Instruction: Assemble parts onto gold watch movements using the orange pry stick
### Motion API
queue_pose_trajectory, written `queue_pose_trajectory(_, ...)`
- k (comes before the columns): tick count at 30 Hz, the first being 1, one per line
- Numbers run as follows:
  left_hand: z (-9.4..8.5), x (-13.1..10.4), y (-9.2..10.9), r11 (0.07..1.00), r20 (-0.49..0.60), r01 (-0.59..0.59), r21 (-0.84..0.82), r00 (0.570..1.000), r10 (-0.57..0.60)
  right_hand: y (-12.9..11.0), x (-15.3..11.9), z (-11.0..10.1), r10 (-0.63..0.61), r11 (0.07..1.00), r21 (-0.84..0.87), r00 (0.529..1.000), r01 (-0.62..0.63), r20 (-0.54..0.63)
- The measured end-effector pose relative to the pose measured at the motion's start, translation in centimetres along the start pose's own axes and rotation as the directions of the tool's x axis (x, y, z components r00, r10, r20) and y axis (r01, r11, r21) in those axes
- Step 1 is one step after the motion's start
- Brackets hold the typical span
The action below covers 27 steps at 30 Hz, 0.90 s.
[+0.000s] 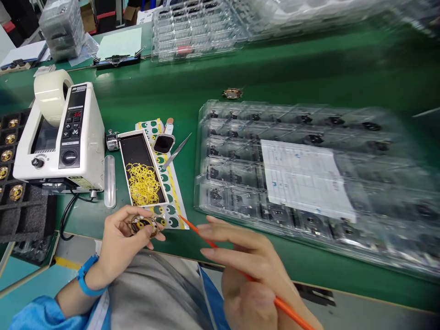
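My left hand [129,240], wearing a blue wristband [85,275], holds a round gold-rimmed watch case [142,224] between thumb and fingers. A yellow and dark pattern shows on its face, partly covered by the thumb. My right hand [254,270] grips a thin orange stick [195,230], whose pointed tip is directed left toward the watch case but stays apart from it. Just beyond my left hand, a shallow white box [160,181] with a black bottom contains a heap of thin yellow rings [142,184]. Under its right side lies a white strip sheet [177,206] with ring-shaped cutouts.
A white tape dispenser [94,133] stands left, beside a black foam tray [27,213] of gold round parts. Tweezers [177,151] and a dark square-faced watch [164,144] lie by the box. Stacked clear plastic trays [233,208] with a paper [305,178] fill the right.
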<state>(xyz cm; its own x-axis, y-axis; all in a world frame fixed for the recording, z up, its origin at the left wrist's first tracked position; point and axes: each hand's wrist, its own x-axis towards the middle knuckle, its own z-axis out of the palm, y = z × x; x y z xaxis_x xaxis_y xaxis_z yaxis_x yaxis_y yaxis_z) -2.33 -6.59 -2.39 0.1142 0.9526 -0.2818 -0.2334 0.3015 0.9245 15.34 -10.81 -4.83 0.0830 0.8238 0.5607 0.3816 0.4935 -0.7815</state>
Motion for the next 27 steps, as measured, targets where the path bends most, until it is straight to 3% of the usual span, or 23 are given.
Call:
queue_pose_trajectory(3, 0.0, 0.0, 0.0, 1.000, 0.012, -0.013, 0.010, 1.000, 0.013, -0.3, 0.6, 0.4, -0.035, 0.992, 0.117, 0.999, 0.036, -0.014)
queue_pose_trajectory(6, 0.1, 0.1, 0.0, 0.999, -0.016, -0.034, 0.015, 0.999, 0.035, -1.0, 1.2, 0.7, -0.060, 0.991, 0.119, 0.998, 0.059, 0.000)
queue_pose_trajectory(10, 0.5, 0.1, 0.0, 0.992, -0.080, -0.111, 0.065, 0.990, 0.117, -2.0, 1.4, 1.7, -0.121, 0.988, -0.083, 0.986, 0.132, 0.118)
queue_pose_trajectory(14, 0.7, -0.5, -0.3, 0.957, -0.083, -0.206, 0.206, 0.970, 0.226, -1.6, 1.4, 3.3, -0.208, 0.931, -0.287, 0.974, 0.224, 0.086)
queue_pose_trajectory(17, 0.6, -1.2, -0.8, 0.902, -0.046, -0.282, 0.328, 0.948, 0.314, -1.0, 1.7, 3.9, -0.189, 0.922, -0.335, 0.981, 0.194, 0.050)
queue_pose_trajectory(21, 0.2, -2.0, -1.7, 0.826, 0.005, -0.339, 0.451, 0.926, 0.378, -0.7, 2.0, 4.1, -0.091, 0.955, -0.278, 0.995, 0.100, 0.045)
queue_pose_trajectory(24, 0.0, -2.2, -2.1, 0.787, 0.068, -0.384, 0.484, 0.912, 0.404, -0.6, 2.2, 4.2, -0.006, 0.979, -0.202, 0.997, 0.021, 0.076)
queue_pose_trajectory(27, -0.3, -2.1, -2.3, 0.793, 0.056, -0.358, 0.493, 0.922, 0.382, -1.0, 2.6, 4.1, 0.029, 0.993, -0.115, 0.990, -0.012, 0.140)
